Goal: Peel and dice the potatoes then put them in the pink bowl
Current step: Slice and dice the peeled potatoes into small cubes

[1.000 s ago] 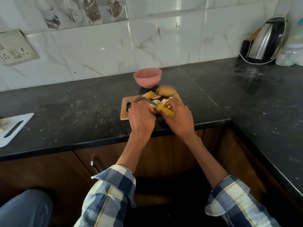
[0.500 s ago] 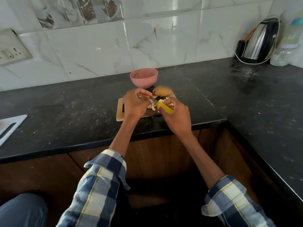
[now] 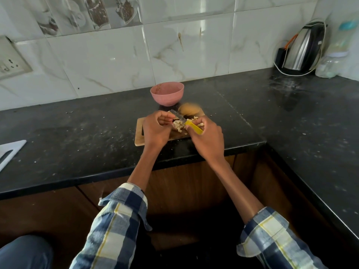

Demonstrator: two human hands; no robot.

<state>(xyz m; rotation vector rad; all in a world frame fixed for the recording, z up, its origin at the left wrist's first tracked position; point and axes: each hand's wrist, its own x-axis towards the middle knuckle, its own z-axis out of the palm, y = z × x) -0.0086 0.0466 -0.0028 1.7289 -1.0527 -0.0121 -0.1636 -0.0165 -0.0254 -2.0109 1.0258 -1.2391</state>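
Note:
A wooden cutting board (image 3: 139, 137) lies near the counter's front edge with a pile of pale diced potato (image 3: 178, 126) on it. At the board's far side sits a whole unpeeled potato (image 3: 189, 110). Just behind the board stands the pink bowl (image 3: 167, 96); I see no potato inside it. My right hand (image 3: 207, 138) grips the yellow handle of a knife (image 3: 194, 128), whose blade points left above the pile. My left hand (image 3: 155, 131) is lifted over the board, its thumb and curled fingers pinching the blade's tip.
The black counter (image 3: 77, 136) is dusty and turns a corner on the right. A steel kettle (image 3: 305, 49) and a plastic bottle (image 3: 334, 61) stand at the back right. A white cutting board (image 3: 9, 152) lies at the far left, below a wall socket (image 3: 9, 63).
My left hand rose from pressing on the board and closed on the blade's tip. The knife stopped cutting and lifted slightly. My view shifted a little to the right.

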